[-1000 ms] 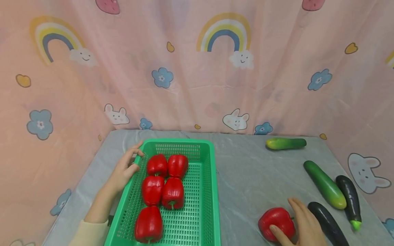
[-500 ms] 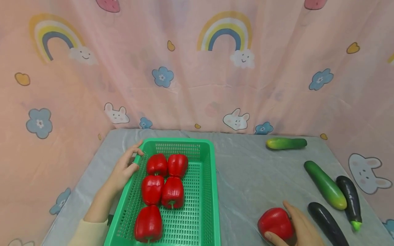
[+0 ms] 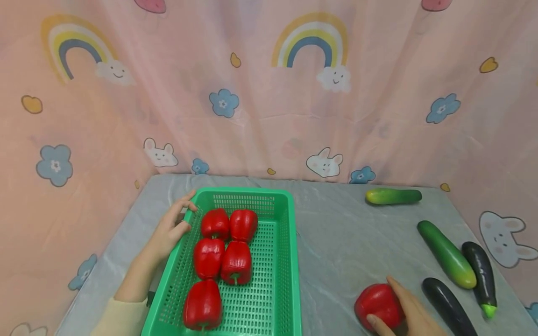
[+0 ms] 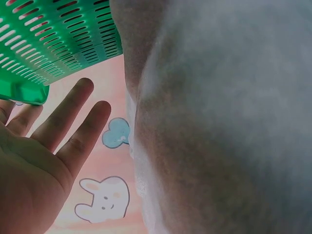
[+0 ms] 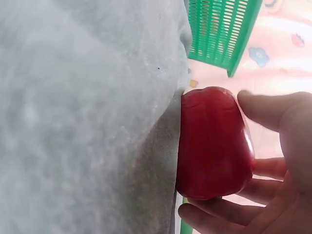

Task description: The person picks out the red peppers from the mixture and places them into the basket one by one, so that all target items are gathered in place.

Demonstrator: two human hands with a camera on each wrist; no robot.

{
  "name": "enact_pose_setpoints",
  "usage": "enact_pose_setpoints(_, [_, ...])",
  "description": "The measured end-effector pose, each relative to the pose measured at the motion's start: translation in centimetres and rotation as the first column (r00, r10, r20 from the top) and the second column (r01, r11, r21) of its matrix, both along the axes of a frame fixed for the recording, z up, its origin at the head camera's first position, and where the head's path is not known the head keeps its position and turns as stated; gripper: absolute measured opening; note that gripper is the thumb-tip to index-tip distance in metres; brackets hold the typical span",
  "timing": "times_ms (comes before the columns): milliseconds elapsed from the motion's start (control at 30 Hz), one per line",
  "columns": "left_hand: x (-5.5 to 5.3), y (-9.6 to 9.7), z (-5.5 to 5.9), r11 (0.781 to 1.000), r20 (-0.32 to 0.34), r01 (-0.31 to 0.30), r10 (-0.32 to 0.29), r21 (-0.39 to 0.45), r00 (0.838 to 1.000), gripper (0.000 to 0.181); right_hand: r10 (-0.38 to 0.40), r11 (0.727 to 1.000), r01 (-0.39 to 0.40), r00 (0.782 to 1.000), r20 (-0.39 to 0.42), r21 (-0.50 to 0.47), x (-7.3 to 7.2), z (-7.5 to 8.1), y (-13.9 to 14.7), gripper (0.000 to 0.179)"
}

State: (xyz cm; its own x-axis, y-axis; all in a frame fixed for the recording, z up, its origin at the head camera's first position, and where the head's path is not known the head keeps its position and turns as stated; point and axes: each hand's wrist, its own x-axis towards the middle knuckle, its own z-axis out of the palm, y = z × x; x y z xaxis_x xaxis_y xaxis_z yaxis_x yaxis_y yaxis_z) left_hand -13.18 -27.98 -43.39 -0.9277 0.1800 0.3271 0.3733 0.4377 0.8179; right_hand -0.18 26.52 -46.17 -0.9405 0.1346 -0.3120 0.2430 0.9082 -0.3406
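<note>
A green plastic basket (image 3: 273, 261) holds several red bell peppers (image 3: 236, 262) on its left side. My left hand (image 3: 170, 233) rests on the basket's left rim, with thumb and fingertips touching it. In the left wrist view two of its fingers (image 4: 73, 146) stretch out straight past the basket wall. My right hand (image 3: 414, 315) is round another red bell pepper (image 3: 378, 305), which sits on the grey cloth to the right of the basket. In the right wrist view the thumb lies at one side of the pepper (image 5: 214, 146) and the other fingers reach behind and under it.
At the right lie two dark eggplants (image 3: 449, 305) and a green zucchini (image 3: 447, 254). Farther back is another zucchini (image 3: 393, 196). Grey cloth (image 3: 336, 233) covers the table, and a pink patterned curtain (image 3: 269, 130) hangs behind it.
My right hand has moved slightly left and closed in round the bell pepper. My left hand stays on the basket rim. The head view has tilted slightly.
</note>
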Motion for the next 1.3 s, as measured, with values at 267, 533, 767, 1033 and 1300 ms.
enact_pose_setpoints(267, [0.0, -0.1, 0.0, 1.0, 0.017, 0.0, 0.0, 0.007, 1.0, 0.032, 0.029, 0.999, -0.027, 0.998, 0.047, -0.044, -0.3, 0.1, -0.1, 0.154])
enact_pose_setpoints(533, [0.0, -0.1, 0.0, 1.0, -0.002, 0.0, 0.0, 0.007, 1.0, 0.033, 0.019, 0.999, -0.02, 0.999, -0.035, -0.029, 0.1, -0.2, -0.2, 0.153])
enact_pose_setpoints(767, [0.0, -0.2, -0.1, 1.0, 0.013, -0.008, 0.008, -0.003, 1.0, 0.032, 0.092, 0.996, -0.084, 0.96, -0.264, 0.043, 0.7, 0.5, -0.5, 0.133])
enact_pose_setpoints(1033, [-0.1, -0.1, -0.1, 1.0, 0.008, -0.002, 0.002, 0.008, 1.0, 0.033, 0.135, 0.991, -0.121, 0.933, -0.333, 0.062, 0.8, 1.2, -0.8, 0.123])
enact_pose_setpoints(1300, [0.0, -0.1, 0.1, 1.0, 0.006, 0.003, -0.003, -0.002, 1.0, 0.032, 0.189, 0.982, -0.186, 0.924, -0.332, 0.042, 0.1, 2.5, -1.0, 0.117])
